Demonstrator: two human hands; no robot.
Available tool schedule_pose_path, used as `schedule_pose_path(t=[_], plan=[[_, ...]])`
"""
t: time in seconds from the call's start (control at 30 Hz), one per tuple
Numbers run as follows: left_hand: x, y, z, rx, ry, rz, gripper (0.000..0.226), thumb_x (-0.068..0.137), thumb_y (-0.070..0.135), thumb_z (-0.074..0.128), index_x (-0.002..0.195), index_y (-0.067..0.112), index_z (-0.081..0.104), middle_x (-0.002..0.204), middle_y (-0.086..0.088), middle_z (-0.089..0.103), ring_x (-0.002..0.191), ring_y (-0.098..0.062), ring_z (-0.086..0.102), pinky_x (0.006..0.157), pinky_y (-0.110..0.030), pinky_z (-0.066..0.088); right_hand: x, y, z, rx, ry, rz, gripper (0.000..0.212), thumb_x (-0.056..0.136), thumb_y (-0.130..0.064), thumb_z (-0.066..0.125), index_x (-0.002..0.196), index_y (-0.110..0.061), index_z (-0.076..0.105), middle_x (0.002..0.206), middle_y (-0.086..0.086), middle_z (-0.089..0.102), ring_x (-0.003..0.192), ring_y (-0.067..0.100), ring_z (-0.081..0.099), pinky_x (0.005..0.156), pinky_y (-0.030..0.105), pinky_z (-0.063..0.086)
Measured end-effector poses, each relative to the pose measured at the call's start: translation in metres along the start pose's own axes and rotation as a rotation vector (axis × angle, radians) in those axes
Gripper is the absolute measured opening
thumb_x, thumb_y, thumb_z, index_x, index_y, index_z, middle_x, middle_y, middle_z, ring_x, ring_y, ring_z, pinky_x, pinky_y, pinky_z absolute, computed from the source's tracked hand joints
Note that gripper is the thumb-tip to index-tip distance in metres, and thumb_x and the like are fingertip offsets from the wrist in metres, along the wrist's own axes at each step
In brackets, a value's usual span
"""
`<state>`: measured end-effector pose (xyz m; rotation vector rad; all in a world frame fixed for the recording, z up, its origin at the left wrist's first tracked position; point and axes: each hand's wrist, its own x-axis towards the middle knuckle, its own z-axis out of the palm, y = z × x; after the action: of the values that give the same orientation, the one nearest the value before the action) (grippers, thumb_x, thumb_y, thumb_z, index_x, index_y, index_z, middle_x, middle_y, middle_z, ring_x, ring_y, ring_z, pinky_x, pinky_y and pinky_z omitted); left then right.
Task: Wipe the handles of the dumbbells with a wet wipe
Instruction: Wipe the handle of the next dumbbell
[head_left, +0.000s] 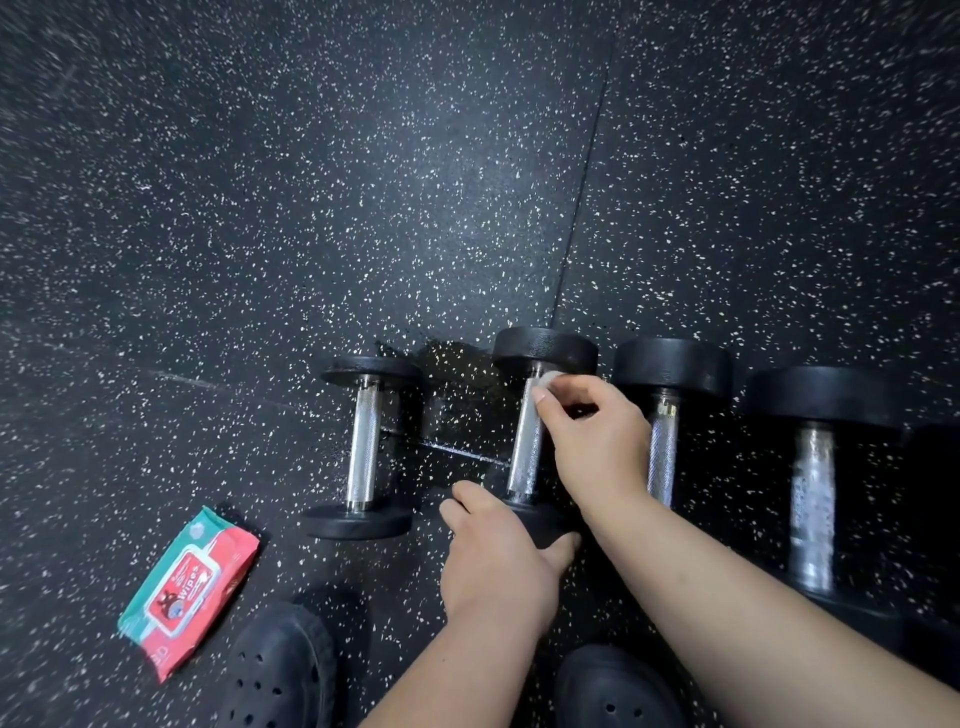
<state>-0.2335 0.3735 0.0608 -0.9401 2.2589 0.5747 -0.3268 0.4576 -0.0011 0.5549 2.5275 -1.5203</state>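
Right hand (597, 431) pinches wet wipe (549, 379) against the far end of the handle (524, 447) on second dumbbell (545, 349) from left. Left hand (498, 551) grips that dumbbell's near head, thumb and fingers wrapped round it. Four dumbbells lie side by side on speckled rubber floor (311, 208). Wipes pack (189, 587) on floor, well left of them.

Head view, looking steeply down, near the floor (363, 156)
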Motion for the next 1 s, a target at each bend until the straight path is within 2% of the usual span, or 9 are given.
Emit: schedule_pose_path(t=[0.17,0.27,0.37,0.53,0.67,0.8,0.87,0.93,1.0], plan=[[0.0,0.0,0.0,-0.004,-0.006,0.005,0.108,0.071,0.069,0.085,0.14,0.012,0.025,0.137,-0.004,0.036,0.112,-0.026,0.065,0.086,-0.04,0.054,0.002,-0.001,0.014,0.151,0.023,0.214,0.026,0.086,-0.062,0.068,0.091,-0.038,0.075,0.087,-0.024,0.075,0.084,0.011,0.075,0.087,0.043,0.06],[0.0,-0.001,0.001,0.0,-0.004,0.006,0.113,0.072,0.069,0.085,0.145,0.01,0.023,0.143,-0.007,0.036,0.112,-0.025,0.065,0.081,-0.037,0.05,0.007,-0.001,0.019,0.253,0.022,0.358,0.021,0.086,-0.054,0.068,0.089,-0.035,0.076,0.083,-0.017,0.076,0.083,0.016,0.074,0.087,0.042,0.061],[0.0,-0.002,0.002,0.0,0.002,0.008,0.116,0.072,0.07,0.084,0.149,0.008,0.022,0.146,-0.008,0.035,0.112,-0.025,0.065,0.08,-0.037,0.05,0.014,-0.002,0.017,0.395,-0.009,0.528,0.017,0.092,-0.038,0.075,0.085,-0.023,0.078,0.074,-0.009,0.071,0.073,0.016,0.061,0.072,0.034,0.051],[-0.001,-0.001,0.001,0.011,0.013,0.008,0.114,0.073,0.07,0.084,0.148,0.009,0.022,0.144,-0.007,0.036,0.114,-0.027,0.065,0.081,-0.037,0.049,0.018,-0.007,0.016,0.787,-0.083,0.721,0.003,0.094,-0.013,0.073,0.094,-0.013,0.076,0.105,0.008,0.081,0.089,0.015,0.078,0.069,0.028,0.059],[-0.001,-0.001,0.002,0.013,0.009,0.008,0.111,0.073,0.069,0.084,0.144,0.01,0.024,0.139,-0.005,0.037,0.112,-0.027,0.065,0.082,-0.039,0.052,0.019,-0.011,0.026,0.845,-0.15,0.83,0.013,0.103,-0.014,0.061,0.103,-0.008,0.073,0.102,0.01,0.082,0.092,0.021,0.079,0.078,0.036,0.063],[-0.001,0.0,0.002,0.018,0.003,0.007,0.109,0.073,0.068,0.084,0.144,0.011,0.024,0.14,-0.006,0.036,0.112,-0.026,0.065,0.079,-0.038,0.048,0.022,-0.018,0.024,0.893,-0.338,0.891,0.042,0.111,-0.023,0.036,0.11,-0.006,0.074,0.107,0.008,0.081,0.105,0.025,0.076,0.089,0.038,0.055],[-0.001,0.0,0.002,0.014,0.005,0.004,0.109,0.073,0.068,0.084,0.144,0.011,0.025,0.14,-0.006,0.036,0.111,-0.026,0.066,0.078,-0.038,0.049,0.021,-0.018,0.021,0.91,-0.355,0.89,0.044,0.111,-0.023,0.034,0.115,-0.005,0.074,0.109,0.008,0.081,0.109,0.025,0.075,0.094,0.038,0.053],[-0.001,0.001,0.001,0.017,0.003,0.005,0.108,0.073,0.068,0.084,0.144,0.011,0.025,0.14,-0.005,0.036,0.11,-0.026,0.066,0.075,-0.036,0.047,0.017,-0.02,0.022,0.924,-0.285,0.891,0.035,0.108,-0.02,0.045,0.116,-0.001,0.074,0.104,0.011,0.081,0.1,0.024,0.077,0.085,0.036,0.058],[-0.001,0.0,0.001,0.013,-0.002,0.006,0.108,0.073,0.067,0.083,0.144,0.01,0.025,0.139,-0.006,0.037,0.109,-0.027,0.067,0.076,-0.037,0.048,0.011,-0.018,0.024,0.888,-0.168,0.893,0.022,0.101,-0.017,0.062,0.107,-0.002,0.077,0.096,0.013,0.081,0.077,0.02,0.077,0.061,0.03,0.06]])
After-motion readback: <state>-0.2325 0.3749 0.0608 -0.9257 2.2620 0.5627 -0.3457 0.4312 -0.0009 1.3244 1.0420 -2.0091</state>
